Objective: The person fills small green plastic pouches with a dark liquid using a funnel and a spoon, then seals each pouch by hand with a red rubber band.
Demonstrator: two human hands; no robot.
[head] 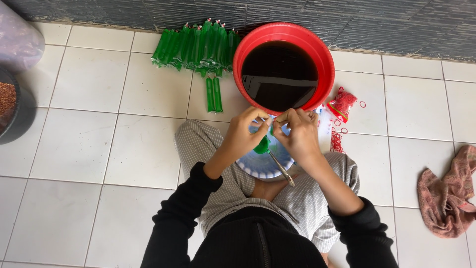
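Closest to the camera are black sleeves (183, 218) and a lap in striped grey trousers (233, 183), the person sitting on a white tiled floor (99, 149). Both forearms reach forward and the hands meet over the lap, fingertips almost touching.

The left hand (243, 135) and the right hand (299, 135) are each curled, thumb and forefinger pinched on the top of a small green pouch (262, 145) that hangs between and just under them. The fingers hide the pouch's neck, so what they do to it cannot be told.

Directly beneath the hands sits a blue-and-white bowl (258, 166), with a metal spoon (281, 168) lying across its rim, below the right wrist.

Just beyond the fingertips stands a red bucket (327, 64) full of dark liquid (280, 74).

Past the left hand, beside the bucket, a row of filled green tubes (196, 47) lies on the tiles, with a pair of tubes (214, 94) set apart, nearer the hand.

Just outside the right hand, red rubber bands (338, 139) are scattered near a small bag of bands (342, 104). Well out to the right lies a pink cloth (448, 198). Far out to the left stands a dark pot (15, 109) holding brown grains.
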